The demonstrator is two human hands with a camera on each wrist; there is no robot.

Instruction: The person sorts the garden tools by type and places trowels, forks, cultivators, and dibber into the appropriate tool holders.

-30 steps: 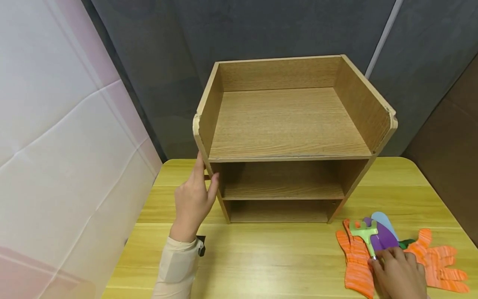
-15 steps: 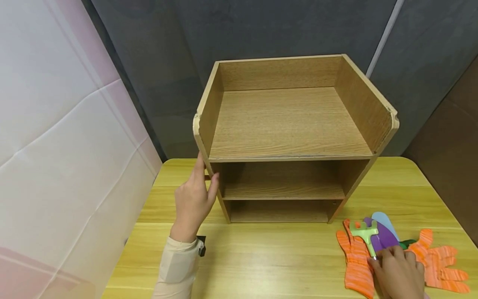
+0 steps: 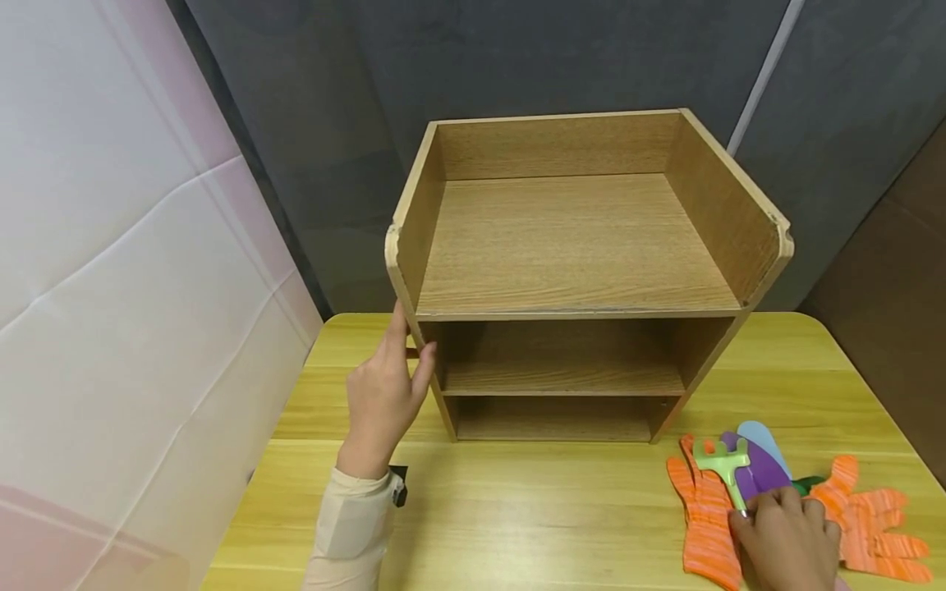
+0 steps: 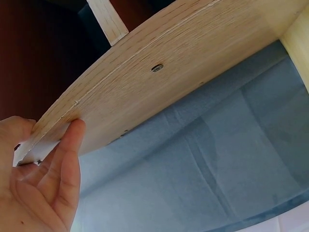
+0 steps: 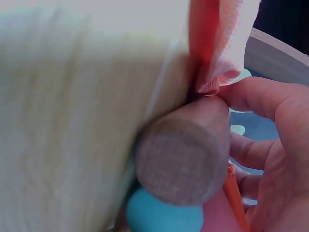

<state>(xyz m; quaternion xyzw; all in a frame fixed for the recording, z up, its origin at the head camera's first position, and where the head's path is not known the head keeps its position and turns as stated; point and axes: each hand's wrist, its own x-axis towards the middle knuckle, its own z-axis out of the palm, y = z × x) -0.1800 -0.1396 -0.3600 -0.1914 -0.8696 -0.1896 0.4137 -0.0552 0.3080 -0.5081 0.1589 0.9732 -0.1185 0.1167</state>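
A wooden shelf unit [image 3: 576, 246] stands on the table. My left hand [image 3: 380, 402] grips its left side panel, thumb at the front edge and fingers along the outer face; the left wrist view shows the panel [image 4: 145, 87] between thumb and fingers. At the lower right, my right hand [image 3: 791, 542] is over a small hand rake with green prongs [image 3: 724, 462]. In the right wrist view my thumb and fingers hold its thick wooden handle [image 5: 181, 162], which lies close to the tabletop. The rake's head overlaps an orange glove [image 3: 709, 525].
Another orange glove [image 3: 883, 529] lies right of my right hand. Purple [image 3: 764, 472] and light blue [image 3: 761, 437] blades sit behind the rake, with a dark green piece [image 3: 805, 483] beside them. A turquoise rounded end [image 5: 164, 212] shows under the handle. Grey cloth [image 3: 554, 57] hangs behind.
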